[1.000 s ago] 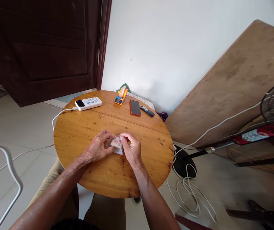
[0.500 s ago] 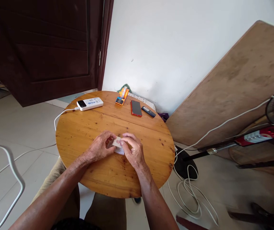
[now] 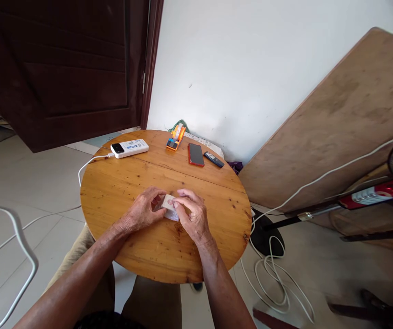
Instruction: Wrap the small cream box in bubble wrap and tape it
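Note:
A small pale box-like packet, seemingly in clear wrapping, is between my hands over the near middle of the round wooden table. My left hand is closed on its left end, thumb in front and fingers behind. At the right end, my right hand pinches with thumb and index finger at the packet's top edge. The fingertips hide part of it, and its exact kind cannot be made out.
A white power bank with a plugged-in cable lies at the table's back left. Behind the hands are an orange tape dispenser, a red-edged phone and a dark handset. Loose white cable and a fan base are on the floor at right.
The hands and the packet stay almost in place. My right index finger and the other fingers have shifted very slightly, and the whole view has moved a little.

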The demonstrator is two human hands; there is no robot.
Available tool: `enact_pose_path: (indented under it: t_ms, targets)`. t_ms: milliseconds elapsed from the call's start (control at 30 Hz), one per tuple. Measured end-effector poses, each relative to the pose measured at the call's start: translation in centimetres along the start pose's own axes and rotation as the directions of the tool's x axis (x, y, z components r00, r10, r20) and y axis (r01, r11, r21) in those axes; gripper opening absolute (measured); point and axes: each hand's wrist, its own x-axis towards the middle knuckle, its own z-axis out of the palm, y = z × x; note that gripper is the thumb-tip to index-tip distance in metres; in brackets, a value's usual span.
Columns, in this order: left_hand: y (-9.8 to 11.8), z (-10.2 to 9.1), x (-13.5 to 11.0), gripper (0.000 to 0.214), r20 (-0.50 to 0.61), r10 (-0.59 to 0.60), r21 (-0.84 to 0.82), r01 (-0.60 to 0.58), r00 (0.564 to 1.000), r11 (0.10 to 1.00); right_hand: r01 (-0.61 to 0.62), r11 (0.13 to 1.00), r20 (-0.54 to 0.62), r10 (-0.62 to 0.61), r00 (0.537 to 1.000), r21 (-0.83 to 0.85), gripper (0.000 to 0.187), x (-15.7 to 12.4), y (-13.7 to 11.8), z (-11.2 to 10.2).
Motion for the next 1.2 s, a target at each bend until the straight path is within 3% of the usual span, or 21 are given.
enact_pose_path:
  t_ms: [400, 533, 633, 867, 1033, 1200]
  targets:
    - [0.1, 0.0, -0.1, 0.033, 0.016, -0.016, -0.01, 0.016, 1.0, 1.0, 0.034, 0.999, -0.004, -0.034, 0.999, 0.012, 0.02, 0.0, -0.2, 0.0]
    - [0.2, 0.0, -0.1, 0.034, 0.017, -0.032, -0.004, 0.032, 0.999, 0.999, -0.039, 0.991, 0.019, 0.037, 0.999, 0.125, 0.019, 0.1, -0.3, -0.5]
    - [0.3, 0.0, -0.1, 0.034, 0.023, -0.053, 0.003, 0.053, 0.998, 0.999, -0.083, 0.976, -0.041, 0.094, 0.995, 0.203, 0.017, 0.3, -0.1, -1.0]
    - [0.5, -0.2, 0.0, 0.034, 0.043, -0.076, -0.011, 0.077, 0.996, 0.997, -0.11, 0.973, -0.038, 0.12, 0.992, 0.204, 0.018, 0.3, 0.0, -0.9]
    - [0.7, -0.3, 0.0, 0.033, 0.045, -0.06, -0.001, 0.06, 0.997, 0.998, -0.232, 0.949, -0.019, 0.241, 0.97, 0.213, 0.033, 0.4, 0.2, -0.2]
    - [0.6, -0.2, 0.0, 0.033, 0.046, -0.061, -0.014, 0.061, 0.997, 0.998, -0.384, 0.887, 0.038, 0.387, 0.921, 0.256, 0.028, 0.7, 1.0, 0.1]
